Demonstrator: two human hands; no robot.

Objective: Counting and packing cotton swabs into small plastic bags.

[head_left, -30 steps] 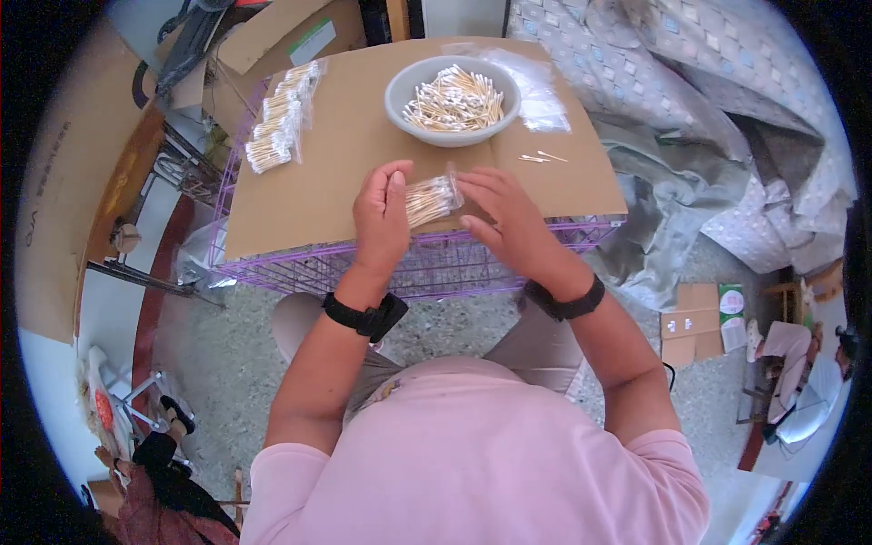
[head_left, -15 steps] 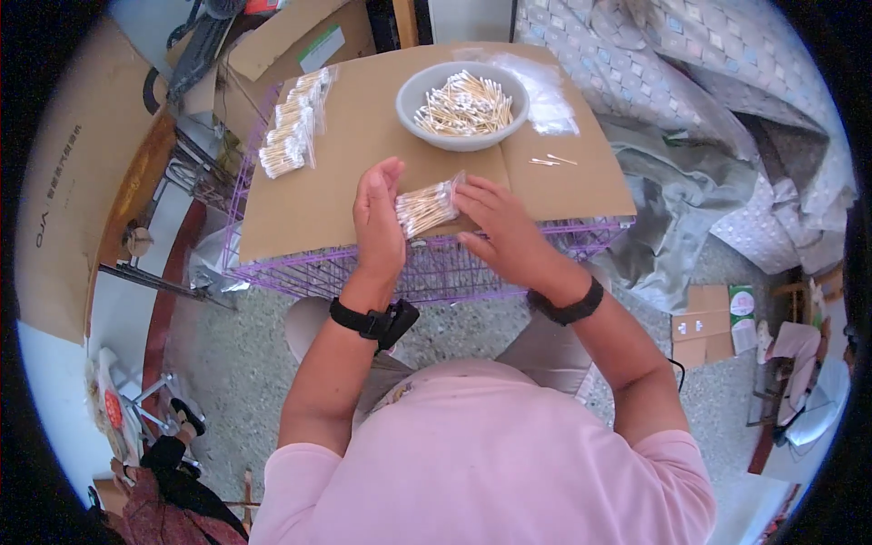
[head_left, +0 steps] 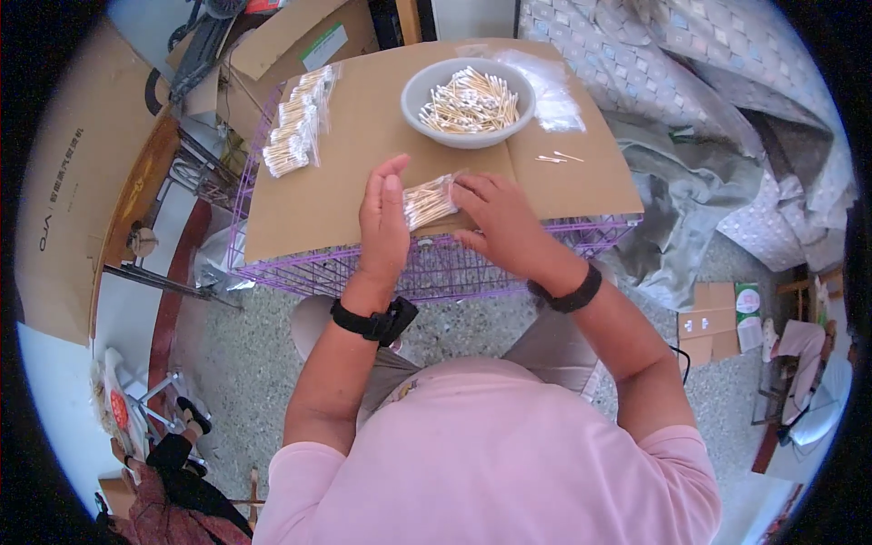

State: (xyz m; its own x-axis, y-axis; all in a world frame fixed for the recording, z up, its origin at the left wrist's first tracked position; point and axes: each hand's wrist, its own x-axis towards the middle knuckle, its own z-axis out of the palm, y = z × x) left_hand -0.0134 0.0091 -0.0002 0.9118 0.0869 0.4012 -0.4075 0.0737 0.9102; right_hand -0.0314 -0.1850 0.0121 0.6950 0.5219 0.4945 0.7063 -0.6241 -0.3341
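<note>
A small clear bag of cotton swabs (head_left: 430, 203) lies between my hands at the near edge of the cardboard-topped table. My left hand (head_left: 382, 222) stands on edge against the bag's left end, its fingers stretched out and its palm turned to the swabs. At the bag's right end, the fingers of my right hand (head_left: 501, 221) are bent over the clear plastic, gripping it; their tips are partly hidden. Beyond the hands, a grey bowl (head_left: 419, 127) holds a heap of loose cotton swabs (head_left: 472, 100).
Filled swab bags (head_left: 300, 123) lie in a row at the table's left. Clear empty bags (head_left: 549, 95) are right of the bowl, with several loose swabs (head_left: 559, 158) nearer me. A purple wire cage (head_left: 436, 268) supports the cardboard (head_left: 354, 118). Patterned fabric (head_left: 690, 82) hangs at the right.
My left thumb has shifted slightly toward the bag. The bag stays between my hands, and the whole view has moved a little.
</note>
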